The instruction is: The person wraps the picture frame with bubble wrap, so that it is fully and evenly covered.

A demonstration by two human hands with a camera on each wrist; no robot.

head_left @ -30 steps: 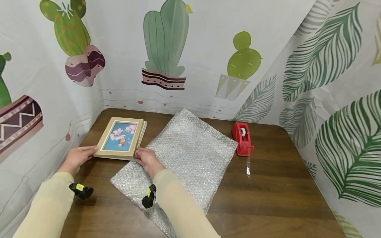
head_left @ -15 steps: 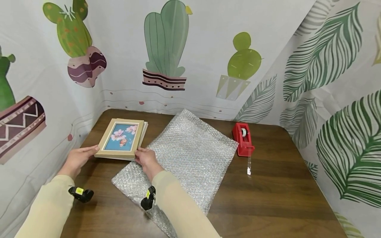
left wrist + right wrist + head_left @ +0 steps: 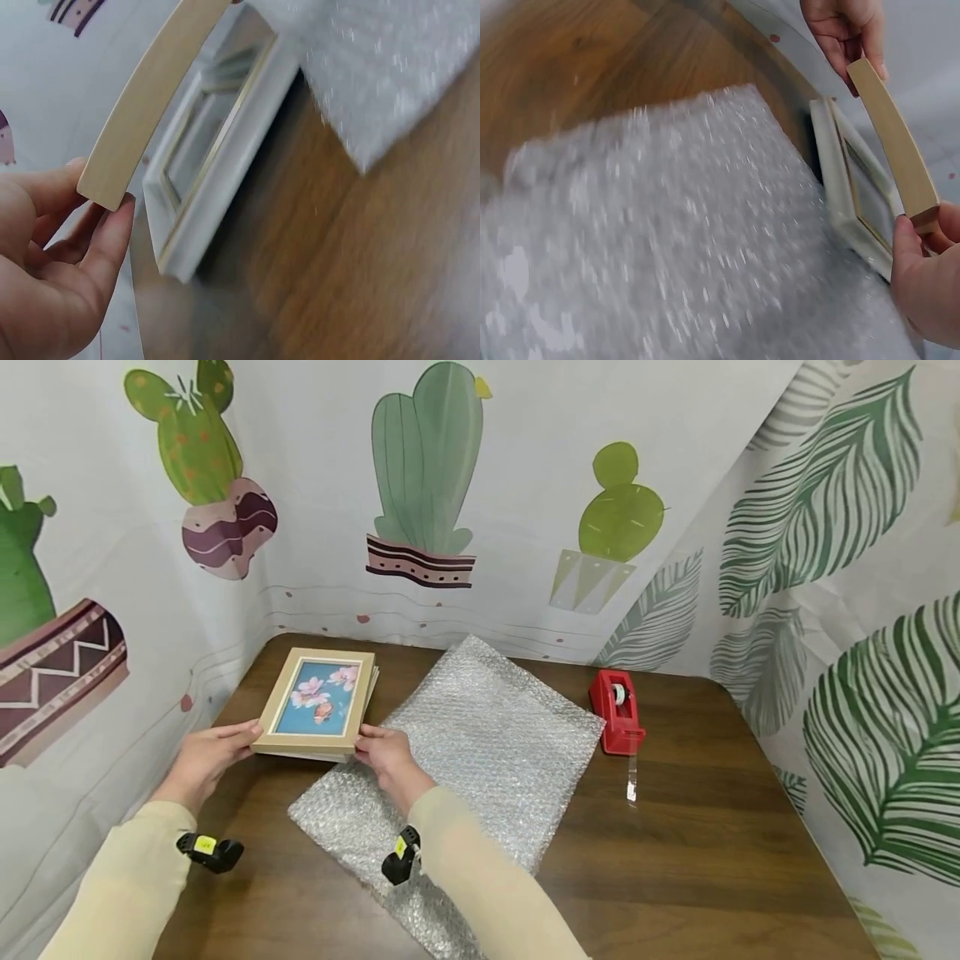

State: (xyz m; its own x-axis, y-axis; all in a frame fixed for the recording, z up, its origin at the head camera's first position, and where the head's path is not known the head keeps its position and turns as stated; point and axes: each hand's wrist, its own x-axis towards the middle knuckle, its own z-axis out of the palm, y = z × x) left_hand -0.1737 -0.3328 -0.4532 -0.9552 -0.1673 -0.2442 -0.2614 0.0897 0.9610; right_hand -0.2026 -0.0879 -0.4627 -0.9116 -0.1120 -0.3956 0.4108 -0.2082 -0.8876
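Note:
A light wooden picture frame [image 3: 303, 745] with a pink-flower picture on blue is held up by both hands. My left hand [image 3: 206, 762] pinches its near left corner, thumb and fingers on opposite faces in the left wrist view. At the near right corner, my right hand [image 3: 393, 762] pinches the same frame. Beneath it a white picture frame [image 3: 237, 154] lies on the table, with a gap between the two in both wrist views. Silvery bubble wrap [image 3: 487, 735] is spread flat to the right, partly under my right forearm.
A red tape dispenser [image 3: 619, 722] stands right of the bubble wrap, a strip of clear tape [image 3: 632, 781] hanging from its front. Brown wooden table [image 3: 697, 827] extends around these things. Cloth printed with cacti and leaves [image 3: 517, 527] closes in the back and sides.
The wooden frame has risen off the white one and shifted slightly right, both hands moving with it. The head view has turned a little left. The bubble wrap and dispenser stay put.

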